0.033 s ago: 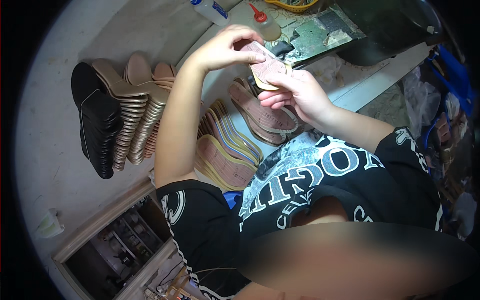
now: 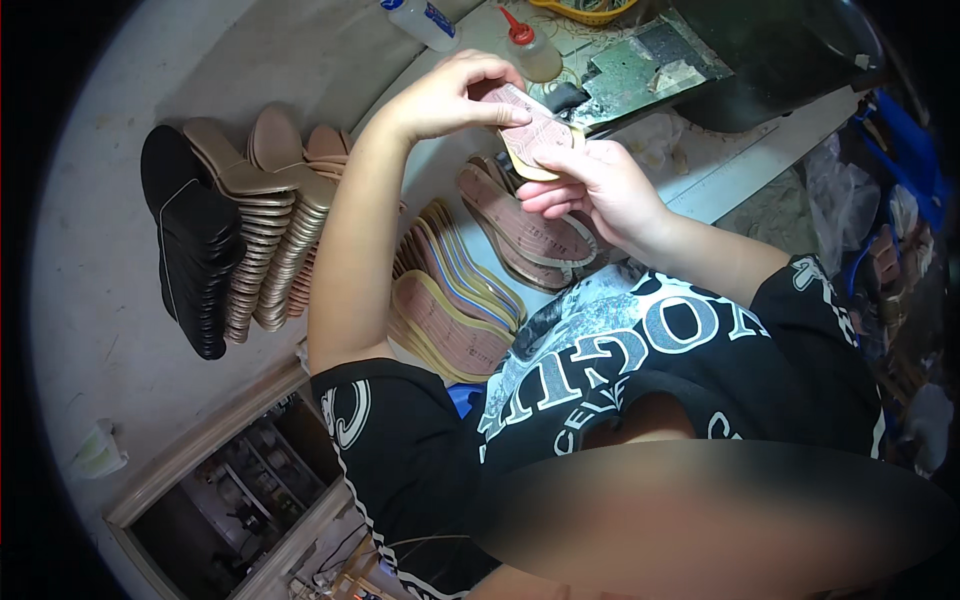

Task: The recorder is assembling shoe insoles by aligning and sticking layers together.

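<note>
Both hands hold a pink-topped insole (image 2: pixel 532 138) with a yellowish edge above the bench. My left hand (image 2: pixel 452 98) is closed over its far left end, thumb on the top face. Its near right end is pinched by my right hand (image 2: pixel 605 188), the thumb lying on top and the other fingers curled below. Beneath the hands lie pink soles (image 2: pixel 520 222), with a pale band along the rim of one. To their left, close to my body, leans a row of insoles (image 2: pixel 450 325) with yellow and blue edges.
Bundled black soles (image 2: pixel 188 245) and gold-pink soles (image 2: pixel 262 225) stand at the left. Farther back are a red-capped squeeze bottle (image 2: pixel 535 58), a white-and-blue bottle (image 2: pixel 422 24), a yellow basket (image 2: pixel 592 12) and a worn green board (image 2: pixel 645 75). Plastic bags (image 2: pixel 843 210) hang at the right.
</note>
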`<state>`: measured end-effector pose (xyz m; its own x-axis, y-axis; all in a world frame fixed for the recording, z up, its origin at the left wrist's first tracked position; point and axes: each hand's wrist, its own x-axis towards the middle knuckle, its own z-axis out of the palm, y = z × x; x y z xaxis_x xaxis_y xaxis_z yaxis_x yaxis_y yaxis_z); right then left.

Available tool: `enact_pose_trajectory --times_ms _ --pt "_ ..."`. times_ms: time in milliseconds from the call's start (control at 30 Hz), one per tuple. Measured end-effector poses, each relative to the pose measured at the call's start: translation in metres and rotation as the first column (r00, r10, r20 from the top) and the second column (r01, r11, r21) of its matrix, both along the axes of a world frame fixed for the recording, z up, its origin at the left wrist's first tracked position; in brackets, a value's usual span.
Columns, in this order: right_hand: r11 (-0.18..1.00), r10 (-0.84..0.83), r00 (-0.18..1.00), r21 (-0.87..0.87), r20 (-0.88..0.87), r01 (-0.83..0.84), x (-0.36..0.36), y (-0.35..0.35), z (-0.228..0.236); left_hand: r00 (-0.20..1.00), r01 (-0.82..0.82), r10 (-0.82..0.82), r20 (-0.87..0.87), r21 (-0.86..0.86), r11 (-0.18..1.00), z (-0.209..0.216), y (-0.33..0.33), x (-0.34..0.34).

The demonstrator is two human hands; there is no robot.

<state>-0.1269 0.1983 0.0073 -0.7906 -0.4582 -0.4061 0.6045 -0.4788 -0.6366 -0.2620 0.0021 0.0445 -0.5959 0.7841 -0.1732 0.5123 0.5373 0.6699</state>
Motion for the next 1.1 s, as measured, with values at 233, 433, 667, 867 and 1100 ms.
enact_pose_trajectory --times_ms 233,433,667,867,1100 --pt "0.998 0.037 0.999 0.055 -0.028 -0.036 -0.005 0.005 0.005 0.860 -0.224 0.243 0.449 -0.096 0.970 0.013 -0.007 0.019" --pt "0.987 0.099 0.994 0.131 -0.052 -0.092 -0.014 0.017 0.009 0.943 -0.269 0.304 0.138 -0.225 0.936 0.027 0.002 0.055" --pt "0.979 0.154 0.986 0.144 -0.060 -0.144 -0.020 0.022 0.009 0.888 -0.314 0.372 0.268 -0.236 0.920 0.019 0.007 0.073" --pt "0.967 0.205 0.978 0.160 -0.045 -0.196 -0.026 0.027 0.011 0.832 -0.347 0.427 0.353 -0.268 0.899 0.014 0.011 0.079" --pt "0.954 0.251 0.968 0.169 0.013 -0.249 -0.032 0.029 0.014 0.667 -0.460 0.531 0.522 -0.272 0.845 0.016 0.016 0.089"
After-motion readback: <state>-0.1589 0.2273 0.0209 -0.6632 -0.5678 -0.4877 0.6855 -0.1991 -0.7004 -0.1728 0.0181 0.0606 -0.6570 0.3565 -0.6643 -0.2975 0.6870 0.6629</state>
